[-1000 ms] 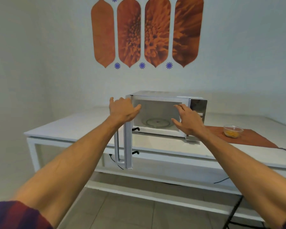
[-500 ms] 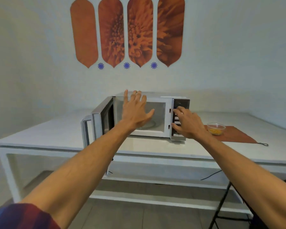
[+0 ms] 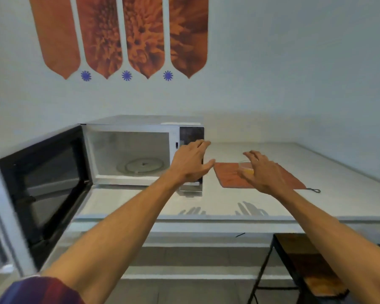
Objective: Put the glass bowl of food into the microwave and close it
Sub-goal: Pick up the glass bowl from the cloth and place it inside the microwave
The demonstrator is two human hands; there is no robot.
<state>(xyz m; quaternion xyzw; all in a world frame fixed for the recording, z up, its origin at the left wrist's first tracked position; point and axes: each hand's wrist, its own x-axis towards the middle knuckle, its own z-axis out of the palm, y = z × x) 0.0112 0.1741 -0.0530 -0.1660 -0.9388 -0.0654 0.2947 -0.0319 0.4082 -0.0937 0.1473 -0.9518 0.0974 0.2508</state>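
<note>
The white microwave stands on the white counter with its door swung wide to the left. Its cavity holds only the glass turntable. The small glass bowl of yellow food sits on an orange mat to the right of the microwave, mostly hidden behind my right hand. My right hand hovers over the bowl, fingers spread, holding nothing. My left hand is open in front of the microwave's control panel.
A dark stool with a wooden seat stands below the counter at the lower right. The open door juts out over the counter's front edge at the left. A cord loop lies at the mat's right corner.
The door has swung fully wide. Both hands moved right: the left from the door to the control panel, the right from the panel to over the bowl. The view came closer.
</note>
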